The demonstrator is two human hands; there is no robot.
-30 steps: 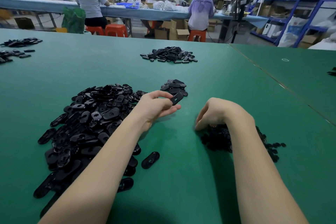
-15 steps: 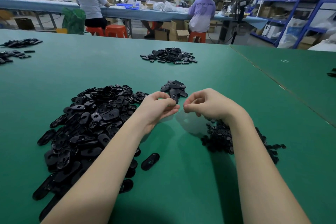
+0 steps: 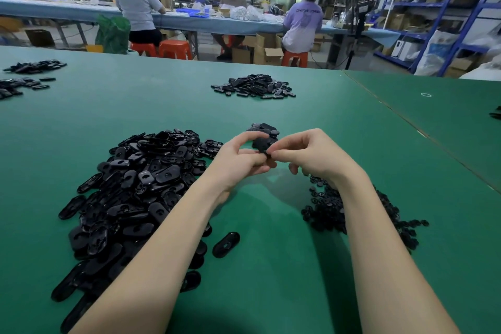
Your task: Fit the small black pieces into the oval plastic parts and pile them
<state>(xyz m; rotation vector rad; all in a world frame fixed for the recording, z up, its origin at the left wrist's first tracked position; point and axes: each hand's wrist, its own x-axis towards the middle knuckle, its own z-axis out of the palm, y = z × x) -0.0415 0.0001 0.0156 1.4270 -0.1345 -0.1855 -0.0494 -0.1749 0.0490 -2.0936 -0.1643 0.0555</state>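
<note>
A: What's hidden?
B: Whatever the right hand [image 3: 309,156] pinches is too small to make out.
A: And the left hand [image 3: 238,160]?
B: Fingers curled round an oval part [image 3: 260,145], above the green table [image 3: 271,279], between the oval heap [image 3: 130,190] and small-piece heap [image 3: 325,209]

I observe two bare forearms entering from the lower edge. No sleeve reaches into my view. The left hand [image 3: 238,160] and right hand [image 3: 311,157] are ungloved; I see short fingernails, with no further markings discernible.
</note>
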